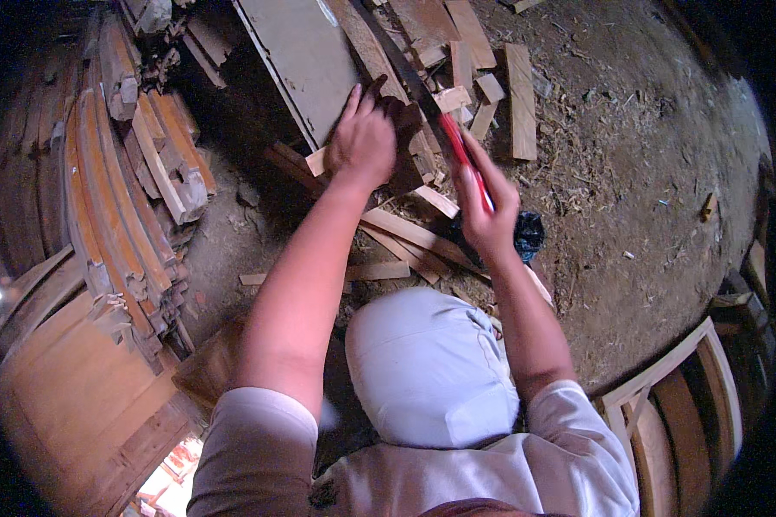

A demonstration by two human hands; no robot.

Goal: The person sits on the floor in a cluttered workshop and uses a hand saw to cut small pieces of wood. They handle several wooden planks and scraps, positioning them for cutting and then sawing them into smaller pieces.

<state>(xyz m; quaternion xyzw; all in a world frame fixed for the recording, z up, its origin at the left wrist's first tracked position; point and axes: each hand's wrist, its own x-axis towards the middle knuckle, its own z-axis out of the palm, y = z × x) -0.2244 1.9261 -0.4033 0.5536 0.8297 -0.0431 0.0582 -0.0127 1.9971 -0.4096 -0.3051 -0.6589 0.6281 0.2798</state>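
Note:
My right hand is closed around the red handle of a hand saw. Its long dark blade slants up and to the left along a narrow wooden plank; the teeth are too blurred to make out. Left of the saw, my left hand has its fingers stretched out and apart, at the near end of the plank and next to a wide grey board. Shadow hides where its fingertips and thumb touch the wood.
Offcuts and wooden strips lie around the work. Curved timbers are stacked at left. A dark plastic bag sits by my right wrist. Wood shavings litter the dirt floor. A wooden frame stands at lower right.

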